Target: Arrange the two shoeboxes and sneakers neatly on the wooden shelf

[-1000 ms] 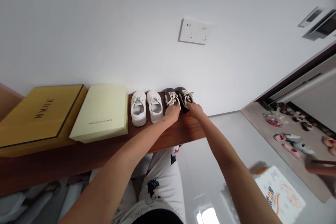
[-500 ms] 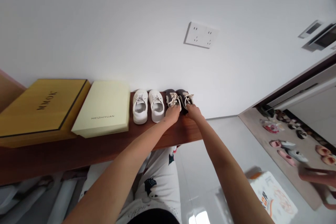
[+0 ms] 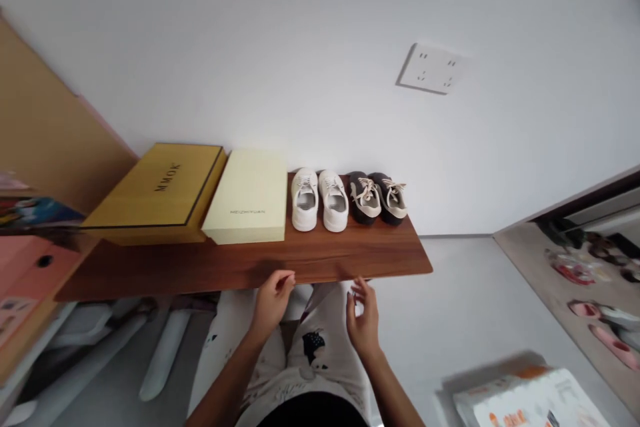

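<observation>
My left hand (image 3: pixel 271 301) hovers at the front edge of the dark wooden board (image 3: pixel 310 260), fingers loosely curled and empty. To its right, my right hand (image 3: pixel 364 317) is also empty, with a gap between thumb and bent fingers. Beyond them, against the wall, a pair of dark shoes with cream toes and laces, the nearer one (image 3: pixel 367 200), sits at the board's right end. Left of these stands a pair of white sneakers (image 3: pixel 333 203), side by side. A pale yellow MEIZHIYUAN box (image 3: pixel 250 193) comes after, then a gold MMOK box (image 3: pixel 160 190).
A pink box (image 3: pixel 30 273) stands at the left, beside a tan panel (image 3: pixel 55 107). A white package (image 3: pixel 530 400) lies on the floor at lower right. Pink shoes (image 3: pixel 615 347) rest on a mat at far right. A socket plate (image 3: pixel 433 69) is on the wall.
Both hands have let go of the dark shoes and drawn back to the board's front edge. The view has shifted left, so the shoes and boxes appear farther right.
</observation>
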A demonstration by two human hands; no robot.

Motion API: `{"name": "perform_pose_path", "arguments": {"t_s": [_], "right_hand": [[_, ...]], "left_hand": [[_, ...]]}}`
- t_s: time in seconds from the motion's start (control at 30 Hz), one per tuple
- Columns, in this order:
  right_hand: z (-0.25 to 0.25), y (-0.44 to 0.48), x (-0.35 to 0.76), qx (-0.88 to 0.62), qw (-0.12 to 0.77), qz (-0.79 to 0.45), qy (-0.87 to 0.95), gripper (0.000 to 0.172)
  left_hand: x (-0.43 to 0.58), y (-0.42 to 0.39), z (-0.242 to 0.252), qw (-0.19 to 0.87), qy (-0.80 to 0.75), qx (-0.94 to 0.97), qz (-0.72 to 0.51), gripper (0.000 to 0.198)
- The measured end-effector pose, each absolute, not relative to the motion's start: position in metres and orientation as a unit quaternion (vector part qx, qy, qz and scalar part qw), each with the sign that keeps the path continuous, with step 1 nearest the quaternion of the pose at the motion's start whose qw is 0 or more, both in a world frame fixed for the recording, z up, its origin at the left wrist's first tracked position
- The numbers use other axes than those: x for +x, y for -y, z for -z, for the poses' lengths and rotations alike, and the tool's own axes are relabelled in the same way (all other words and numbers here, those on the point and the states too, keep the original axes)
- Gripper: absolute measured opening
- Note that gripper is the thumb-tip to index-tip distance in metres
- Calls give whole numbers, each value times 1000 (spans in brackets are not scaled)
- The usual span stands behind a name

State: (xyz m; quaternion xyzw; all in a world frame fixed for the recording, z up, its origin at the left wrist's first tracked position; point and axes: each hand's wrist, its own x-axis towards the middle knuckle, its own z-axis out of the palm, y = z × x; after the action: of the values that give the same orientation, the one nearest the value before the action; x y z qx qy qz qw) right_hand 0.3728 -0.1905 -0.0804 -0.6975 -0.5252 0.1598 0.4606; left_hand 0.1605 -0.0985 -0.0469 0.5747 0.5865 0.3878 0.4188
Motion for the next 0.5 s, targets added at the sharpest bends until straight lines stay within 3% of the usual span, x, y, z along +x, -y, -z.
{"name": "perform_pose_path", "arguments": {"t_s": [0.13,0.23,0.4,0.5], "right_hand": [[117,224,328,-628,430,-286,583,42],[133,221,303,-611,385,-329,608,40],[137,192,258,-628,192,-342,672,39],[135,176,238,-625,122,-342,691,39]], "left_hand": [[94,102,44,378,-668,477,-428,38],[54,87,34,383,-669,360,-526,32],[-18,24,7,445,-604,80,-656,8],[-54,-20,-11,431,-618,24,-658,13]]}}
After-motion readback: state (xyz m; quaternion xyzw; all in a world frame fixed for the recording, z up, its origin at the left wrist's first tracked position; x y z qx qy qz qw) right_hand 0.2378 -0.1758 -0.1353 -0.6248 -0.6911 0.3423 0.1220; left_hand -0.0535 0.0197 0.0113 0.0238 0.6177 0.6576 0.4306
